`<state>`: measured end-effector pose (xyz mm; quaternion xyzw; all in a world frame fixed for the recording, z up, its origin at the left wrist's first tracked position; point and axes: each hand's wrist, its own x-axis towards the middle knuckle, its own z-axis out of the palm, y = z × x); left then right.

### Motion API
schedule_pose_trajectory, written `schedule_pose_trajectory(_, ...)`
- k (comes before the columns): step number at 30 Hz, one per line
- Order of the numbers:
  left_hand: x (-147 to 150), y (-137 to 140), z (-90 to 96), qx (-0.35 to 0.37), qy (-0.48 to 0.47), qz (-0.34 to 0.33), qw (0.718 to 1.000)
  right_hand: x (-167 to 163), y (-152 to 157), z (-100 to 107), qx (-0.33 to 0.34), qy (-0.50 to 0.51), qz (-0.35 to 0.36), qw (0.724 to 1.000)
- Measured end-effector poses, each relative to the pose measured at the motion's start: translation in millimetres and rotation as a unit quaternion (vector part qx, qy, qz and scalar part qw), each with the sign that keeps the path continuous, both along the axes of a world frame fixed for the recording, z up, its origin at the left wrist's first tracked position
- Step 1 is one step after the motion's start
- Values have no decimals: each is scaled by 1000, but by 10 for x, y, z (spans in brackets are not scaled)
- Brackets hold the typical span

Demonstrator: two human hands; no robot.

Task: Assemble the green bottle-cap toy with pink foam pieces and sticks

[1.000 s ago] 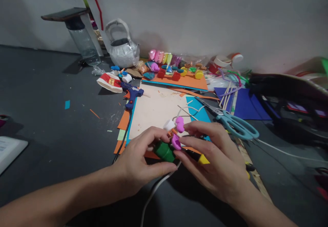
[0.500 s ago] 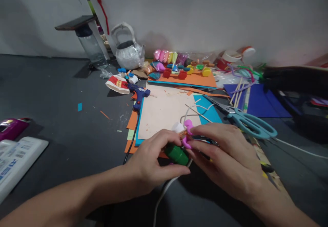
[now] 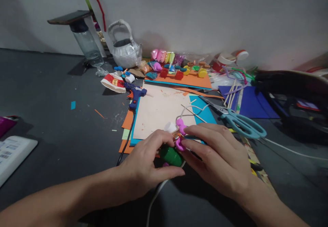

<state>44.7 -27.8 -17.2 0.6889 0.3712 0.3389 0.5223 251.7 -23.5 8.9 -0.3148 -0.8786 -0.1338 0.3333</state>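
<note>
My left hand [image 3: 147, 160] is curled around a small craft model, its fingers at the top and its thumb along the near side. The model has a rounded glossy green body [image 3: 171, 156], pink clay-like pieces [image 3: 180, 145] and a white cylindrical piece [image 3: 170, 127] on the far side. A bit of orange shows between the pink parts. My right hand [image 3: 217, 155] closes on the pink pieces with its fingertips. Fingers cover part of the model. A white cord [image 3: 159, 189] runs beneath it.
Behind the hands lie a cream sheet [image 3: 161, 110] on coloured paper, a blue glue gun [image 3: 135, 95] and scissors with light blue handles [image 3: 243, 124]. Farther back stand a water bottle [image 3: 88, 45], a silver kettle [image 3: 126, 52] and small clay wheeled models on orange card [image 3: 189, 81].
The whole scene has shifted slightly left in view as the head turned. Both hands keep nearly the same grip, and the model is tilted slightly differently.
</note>
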Motion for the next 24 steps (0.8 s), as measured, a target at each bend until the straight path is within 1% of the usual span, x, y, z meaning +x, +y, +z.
schedule_pose_trajectory(4, 2, -3, -4, 2, 2, -1, 1000, -5, -13, 2, -11, -12, 7, 1000)
schedule_pose_trajectory(9, -4, -3, 1, -10, -8, -2, 1000, -12, -15, 22, 10, -24, 23, 999)
schedule_pose_trajectory(12, 3, -13, -3, -39, -23, 7, 999, -10, 1, 16, 18, -18, 27, 999)
schedule_pose_trajectory(17, 22, -33, -19, -96, -52, 12, 994, 15, 40, -13, 13, -2, 26, 1000)
schedule_pose_trajectory(24, 20, -12, 21, -61, -31, 4, 998, 74, 48, -34, 2, -16, 50, 999)
